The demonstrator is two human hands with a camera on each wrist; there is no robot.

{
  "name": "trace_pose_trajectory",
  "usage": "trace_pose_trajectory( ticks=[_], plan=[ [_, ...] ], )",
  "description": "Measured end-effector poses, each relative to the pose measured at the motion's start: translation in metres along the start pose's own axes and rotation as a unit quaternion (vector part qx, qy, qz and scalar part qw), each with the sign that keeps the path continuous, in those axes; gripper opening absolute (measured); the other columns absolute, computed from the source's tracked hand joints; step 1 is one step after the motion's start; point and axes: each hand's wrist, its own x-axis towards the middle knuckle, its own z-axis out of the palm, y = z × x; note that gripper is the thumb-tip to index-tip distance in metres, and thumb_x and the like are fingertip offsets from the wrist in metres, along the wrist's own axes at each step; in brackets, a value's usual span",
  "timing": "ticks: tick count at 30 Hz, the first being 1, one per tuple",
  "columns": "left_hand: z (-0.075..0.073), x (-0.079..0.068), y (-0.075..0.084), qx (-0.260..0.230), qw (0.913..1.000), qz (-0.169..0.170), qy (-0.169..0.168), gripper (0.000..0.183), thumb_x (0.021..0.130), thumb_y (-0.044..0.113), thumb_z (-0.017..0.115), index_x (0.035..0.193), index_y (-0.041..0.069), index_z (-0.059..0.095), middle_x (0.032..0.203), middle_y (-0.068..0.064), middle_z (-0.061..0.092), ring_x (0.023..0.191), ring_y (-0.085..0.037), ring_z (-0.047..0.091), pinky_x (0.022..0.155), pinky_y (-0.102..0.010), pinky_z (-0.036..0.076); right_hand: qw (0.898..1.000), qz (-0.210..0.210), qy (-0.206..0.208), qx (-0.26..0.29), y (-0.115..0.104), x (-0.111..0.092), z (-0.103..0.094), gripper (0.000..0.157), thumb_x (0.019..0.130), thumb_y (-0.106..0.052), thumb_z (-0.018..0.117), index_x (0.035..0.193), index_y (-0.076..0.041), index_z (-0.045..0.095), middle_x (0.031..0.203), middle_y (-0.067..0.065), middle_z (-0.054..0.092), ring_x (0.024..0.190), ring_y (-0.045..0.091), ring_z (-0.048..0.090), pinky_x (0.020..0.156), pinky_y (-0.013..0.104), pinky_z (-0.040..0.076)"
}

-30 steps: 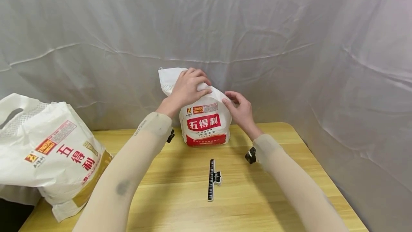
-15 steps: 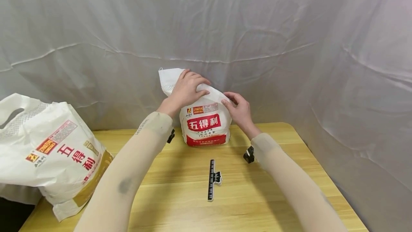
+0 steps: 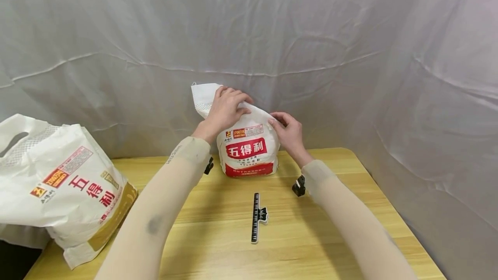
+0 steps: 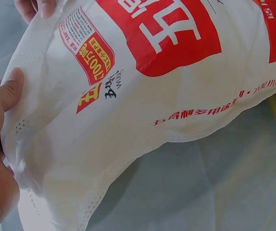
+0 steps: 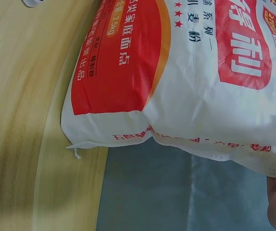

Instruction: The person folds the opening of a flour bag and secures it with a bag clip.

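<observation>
A white flour bag (image 3: 249,148) with a red label stands upright at the back of the table, its top edge folded over and slanting down to the right. My left hand (image 3: 227,107) grips the folded top, thumb on the front and fingers behind the edge. With thumb and fingers my right hand (image 3: 288,132) pinches the top's right corner. In the left wrist view the left thumb (image 4: 12,89) presses on the white plastic near the fold. A loose end of the bag top sticks up left of the left hand. The right wrist view shows the bag's red lower part (image 5: 121,62).
On the wooden table (image 3: 218,245), in front of the bag, lies a black-and-white clip (image 3: 255,217) with a piano-key pattern. A larger white flour bag (image 3: 78,180) with a cut-out handle leans at the left. A grey curtain (image 3: 249,25) hangs behind the table.
My left hand has shifted slightly down and left along the fold. The right forearm has moved slightly left, its pinch on the corner kept. Bag and clip have stayed in place.
</observation>
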Motion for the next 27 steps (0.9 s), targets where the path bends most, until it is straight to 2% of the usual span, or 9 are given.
trace_pose_trajectory(
  ticks=[4, 9, 18, 27],
  plan=[
    [0.001, -0.001, -0.002, -0.001, 1.0, 0.001, 0.008, 0.017, 0.099, 0.026, 0.072, 0.114, 0.018, 0.076, 0.118, -0.002, 0.074, 0.12, -0.026, 0.059, 0.122, -0.05, 0.02, 1.0, 0.012, 0.006, 0.001, 0.002, 0.001, -0.002, 0.024, 0.096, -0.022, 0.077, 0.113, -0.006, 0.077, 0.107, 0.012, 0.076, 0.091, 0.021, 0.069, 0.074, 0.022, 0.056],
    [0.003, -0.002, -0.006, 0.002, 0.9999, -0.002, 0.013, 0.016, 0.099, 0.028, 0.071, 0.111, 0.018, 0.075, 0.116, -0.001, 0.075, 0.117, -0.026, 0.06, 0.121, -0.049, 0.022, 1.0, 0.017, 0.016, -0.002, 0.007, 0.003, -0.004, 0.023, 0.094, -0.024, 0.079, 0.108, -0.005, 0.079, 0.102, 0.012, 0.077, 0.085, 0.018, 0.068, 0.068, 0.019, 0.054],
    [0.006, -0.005, -0.008, -0.007, 0.9996, -0.019, 0.018, 0.018, 0.098, 0.032, 0.071, 0.108, 0.018, 0.074, 0.114, 0.0, 0.075, 0.12, -0.026, 0.058, 0.121, -0.051, 0.021, 1.0, 0.016, 0.017, -0.002, 0.007, 0.001, -0.004, 0.02, 0.093, -0.018, 0.08, 0.108, -0.004, 0.08, 0.104, 0.013, 0.078, 0.084, 0.018, 0.069, 0.068, 0.018, 0.055],
    [0.011, -0.008, -0.011, -0.017, 0.998, -0.013, 0.059, 0.017, 0.098, 0.033, 0.071, 0.105, 0.018, 0.075, 0.109, 0.001, 0.075, 0.119, -0.025, 0.056, 0.117, -0.052, 0.021, 1.0, -0.009, 0.015, -0.014, 0.007, -0.002, -0.005, 0.022, 0.095, -0.017, 0.078, 0.112, -0.005, 0.079, 0.107, 0.013, 0.078, 0.089, 0.021, 0.071, 0.071, 0.017, 0.054]
  ],
)
